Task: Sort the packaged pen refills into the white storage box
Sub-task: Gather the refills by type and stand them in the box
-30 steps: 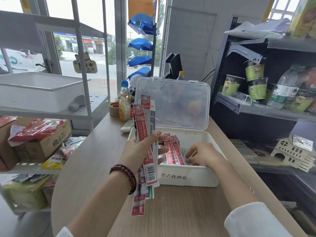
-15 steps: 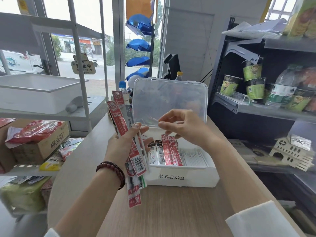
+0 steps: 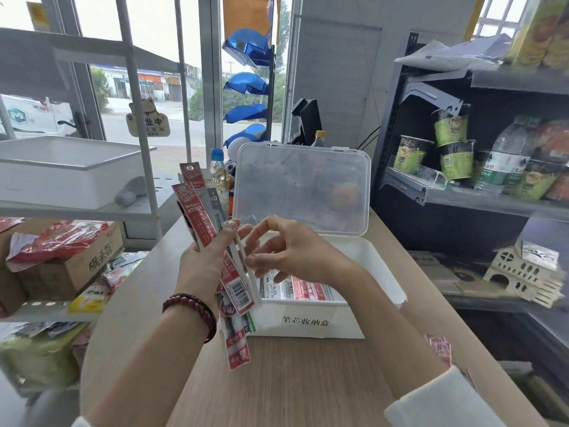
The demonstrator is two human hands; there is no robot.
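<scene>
My left hand (image 3: 204, 263) grips a fanned bundle of red-and-white packaged pen refills (image 3: 212, 229), held upright in front of the white storage box (image 3: 311, 322). My right hand (image 3: 292, 251) hovers over the box with fingers spread, its fingertips touching the right edge of the bundle. Whether it pinches a packet I cannot tell. Several refill packets (image 3: 295, 288) lie inside the box at its left side. The clear lid (image 3: 303, 188) stands open behind.
The box sits on a wooden counter (image 3: 292, 380). Bottles (image 3: 219, 177) stand behind the bundle. A shelf with a white tray (image 3: 67, 167) and cartons is at left; a dark shelf with cups and bottles (image 3: 455, 149) is at right. More red packets (image 3: 440, 349) lie by my right forearm.
My right hand rose out of the box and moved left to the bundle. My left hand lifted the bundle slightly and shifted it left of the box.
</scene>
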